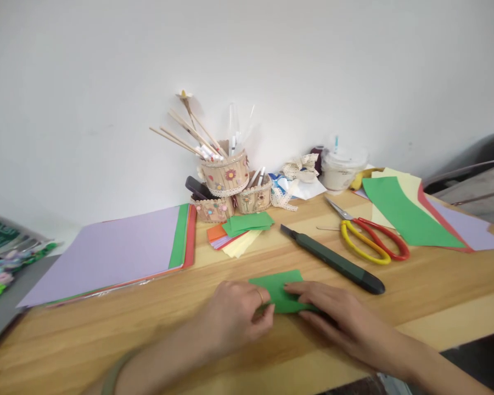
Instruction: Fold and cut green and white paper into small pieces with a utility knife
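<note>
A small green piece of paper (283,293) lies on the wooden table close to its front edge, between my two hands. My left hand (242,307), with a ring on one finger, pinches the paper's left edge with the thumb and curled fingers. From the other side my right hand (333,310) rests its outstretched fingers on the right part of the sheet, with the thumb low at the near edge. The paper's right corner is partly hidden beneath those fingers. Just beyond my right hand lies a dark green utility knife (337,260).
Scissors (366,236) with red and yellow handles lie behind the knife. Cut paper strips (247,225) sit before decorated wooden holders (226,175). A stack of coloured sheets (119,247) is at left; larger paper offcuts (411,214) and a lidded cup (341,167) are at right.
</note>
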Motion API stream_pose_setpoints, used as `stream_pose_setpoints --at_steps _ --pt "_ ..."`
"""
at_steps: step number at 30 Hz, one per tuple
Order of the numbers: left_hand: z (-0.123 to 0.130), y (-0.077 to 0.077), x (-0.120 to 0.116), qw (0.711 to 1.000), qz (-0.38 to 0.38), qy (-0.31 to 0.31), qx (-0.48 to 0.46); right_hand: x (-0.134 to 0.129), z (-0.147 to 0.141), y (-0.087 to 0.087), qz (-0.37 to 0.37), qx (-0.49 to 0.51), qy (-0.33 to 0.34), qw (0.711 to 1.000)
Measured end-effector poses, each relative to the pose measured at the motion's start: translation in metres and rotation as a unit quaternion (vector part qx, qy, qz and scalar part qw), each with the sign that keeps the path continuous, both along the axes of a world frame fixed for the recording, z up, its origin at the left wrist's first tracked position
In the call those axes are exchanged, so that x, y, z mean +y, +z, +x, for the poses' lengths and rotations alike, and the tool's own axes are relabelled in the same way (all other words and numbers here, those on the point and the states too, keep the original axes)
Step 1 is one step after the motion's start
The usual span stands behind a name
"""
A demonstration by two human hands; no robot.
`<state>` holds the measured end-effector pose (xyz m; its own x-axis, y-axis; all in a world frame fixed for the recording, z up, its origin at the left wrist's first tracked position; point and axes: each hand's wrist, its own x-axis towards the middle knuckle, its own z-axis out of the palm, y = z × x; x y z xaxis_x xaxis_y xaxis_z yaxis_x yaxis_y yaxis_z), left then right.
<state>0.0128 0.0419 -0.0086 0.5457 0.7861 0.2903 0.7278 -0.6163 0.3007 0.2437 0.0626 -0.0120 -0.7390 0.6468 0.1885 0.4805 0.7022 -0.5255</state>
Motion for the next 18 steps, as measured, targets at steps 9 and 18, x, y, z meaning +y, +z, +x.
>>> stream_pose_setpoints --at_steps 9,18 --pt "0.005 0.014 0.005 0.951 -0.246 0.181 -0.054 0.001 -0.015 -0.021 -0.010 0.072 -0.250 0.965" --pt "0.006 0.006 0.012 0.931 -0.275 0.226 -0.079 -0.004 -0.023 -0.029 0.138 0.018 -0.310 0.940"
